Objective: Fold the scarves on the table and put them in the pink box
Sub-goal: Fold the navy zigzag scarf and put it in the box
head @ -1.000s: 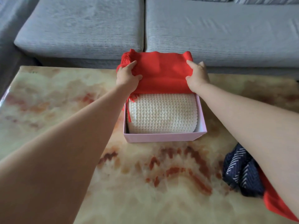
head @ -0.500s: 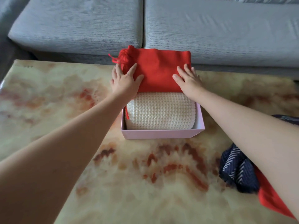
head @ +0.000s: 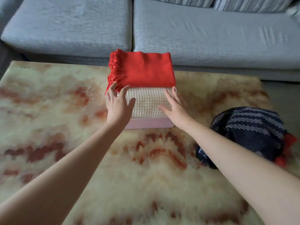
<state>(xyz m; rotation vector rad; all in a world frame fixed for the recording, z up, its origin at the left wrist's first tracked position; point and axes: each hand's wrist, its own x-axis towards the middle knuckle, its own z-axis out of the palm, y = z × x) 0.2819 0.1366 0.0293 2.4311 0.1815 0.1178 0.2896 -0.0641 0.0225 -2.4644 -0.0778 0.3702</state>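
Flanking a folded cream knitted scarf (head: 146, 103) in the shallow pink cardboard box (head: 146, 123), a person's left hand (head: 118, 106) and right hand (head: 174, 108) show fingers spread, gripping nothing; contact with the knit cannot be told. A folded red fringed scarf (head: 146, 69) lies just beyond the fingertips, its tassels spilling past the left fingers. Pressing with flat palms and tucking that fringe inside would likely seat the pile well. A crumpled navy striped scarf (head: 246, 132) waits right of the right fingers, unfolded.

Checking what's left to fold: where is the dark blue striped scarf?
Head view: the dark blue striped scarf lies bunched on the table, at its right side, right of the pink box.
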